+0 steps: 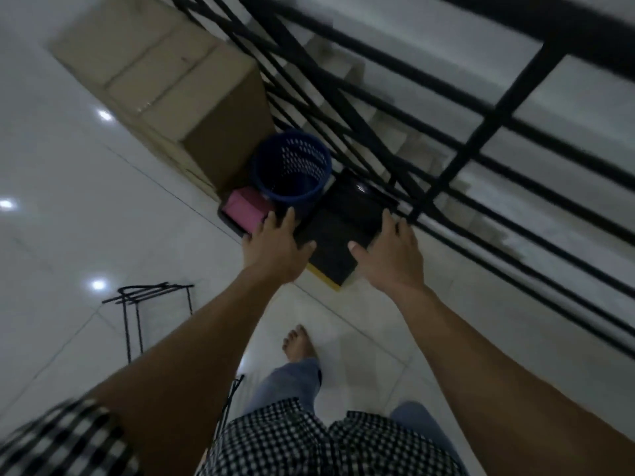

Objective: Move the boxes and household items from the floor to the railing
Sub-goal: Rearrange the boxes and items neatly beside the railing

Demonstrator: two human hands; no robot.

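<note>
Near: your bare foot [299, 341] on the white tiled floor [68, 218]. Wire hangers [151, 293] lie off to your left, well apart from the work.

Both arms out. Left grip [275, 242] is spread, fingers straight, at the left edge of the black box [340, 228]. Right grip [388, 255] is spread likewise at the box's right edge, thumb turned in toward the near corner. Neither curls round anything. Whether the fingertips touch the box is lost in blur; cannot tell.

The black box sits on the floor just beside the foot of the railing [491, 125], with a yellow strip showing at its near edge. Flat-sided, stiff-looking, glossy top. Judge it slippery under a plain palm squeeze; weight unknown. Take it by the two opposite sides, low, fingers hooked under the bottom edges if they will go. Test the lift first.

Beyond: a pink box [245, 209] in a dark tray, close against the blue perforated basket [292, 166]. The basket is probably light, thin plastic that may flex; lift it by the rim. It stands tight to the black box, so mind nudging it.

Farther: large cardboard boxes [178, 87] along the railing, likely bulky two-handed lifts. Stairs [347, 68] drop behind the bars.
</note>
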